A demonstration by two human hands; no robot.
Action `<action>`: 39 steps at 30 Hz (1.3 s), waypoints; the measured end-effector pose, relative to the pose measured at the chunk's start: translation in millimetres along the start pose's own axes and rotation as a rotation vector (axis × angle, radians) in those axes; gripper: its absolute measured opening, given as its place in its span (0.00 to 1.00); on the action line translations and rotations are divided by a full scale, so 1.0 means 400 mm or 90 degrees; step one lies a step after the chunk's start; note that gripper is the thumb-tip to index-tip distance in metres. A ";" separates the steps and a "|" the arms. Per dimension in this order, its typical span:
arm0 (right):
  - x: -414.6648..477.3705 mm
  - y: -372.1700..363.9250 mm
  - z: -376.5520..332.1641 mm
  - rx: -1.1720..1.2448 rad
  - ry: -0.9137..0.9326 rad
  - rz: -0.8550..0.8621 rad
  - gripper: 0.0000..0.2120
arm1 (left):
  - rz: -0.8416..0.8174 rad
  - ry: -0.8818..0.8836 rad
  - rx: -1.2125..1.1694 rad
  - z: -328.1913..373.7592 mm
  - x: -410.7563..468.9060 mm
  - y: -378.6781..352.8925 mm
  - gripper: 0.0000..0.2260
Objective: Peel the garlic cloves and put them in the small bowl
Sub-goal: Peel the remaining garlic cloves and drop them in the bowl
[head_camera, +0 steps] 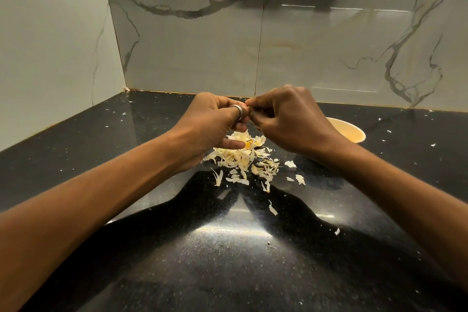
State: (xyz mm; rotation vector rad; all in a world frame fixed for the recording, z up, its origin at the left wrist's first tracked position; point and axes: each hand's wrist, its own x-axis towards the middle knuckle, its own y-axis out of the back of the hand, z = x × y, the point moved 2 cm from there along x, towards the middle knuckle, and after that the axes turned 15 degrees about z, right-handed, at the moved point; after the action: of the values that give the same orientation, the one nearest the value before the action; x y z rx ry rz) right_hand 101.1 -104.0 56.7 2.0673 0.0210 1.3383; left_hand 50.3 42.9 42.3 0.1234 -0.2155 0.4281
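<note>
Spanning the foreground, the black speckled bench (228,261) carries the work. Above its middle the left hand (215,121) and right hand (291,121) meet, fingers tightly curled. Directly below them lies a heap of pale garlic skins (240,157), with flakes scattered around. The cream small bowl (349,132) stands behind the right wrist, partly covered. Both hands' fingertips pinch a garlic clove (248,109), almost hidden. A silver ring (239,110) circles one left finger.
</note>
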 end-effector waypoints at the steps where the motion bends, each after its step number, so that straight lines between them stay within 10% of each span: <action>1: 0.000 0.001 0.000 0.000 0.004 0.003 0.07 | -0.003 0.004 -0.003 0.000 -0.001 0.000 0.05; 22: -0.009 0.010 -0.006 -0.017 0.085 0.045 0.04 | -0.040 0.059 0.013 0.001 0.014 0.013 0.06; 39: -0.011 0.004 0.001 -0.046 0.069 -0.028 0.20 | -0.081 0.017 0.099 -0.036 -0.005 -0.020 0.08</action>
State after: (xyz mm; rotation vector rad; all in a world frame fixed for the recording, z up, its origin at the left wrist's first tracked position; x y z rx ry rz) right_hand 98.8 -107.2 53.9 1.9222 0.0642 1.4026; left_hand 54.6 37.3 27.3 0.2819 -0.1477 0.3186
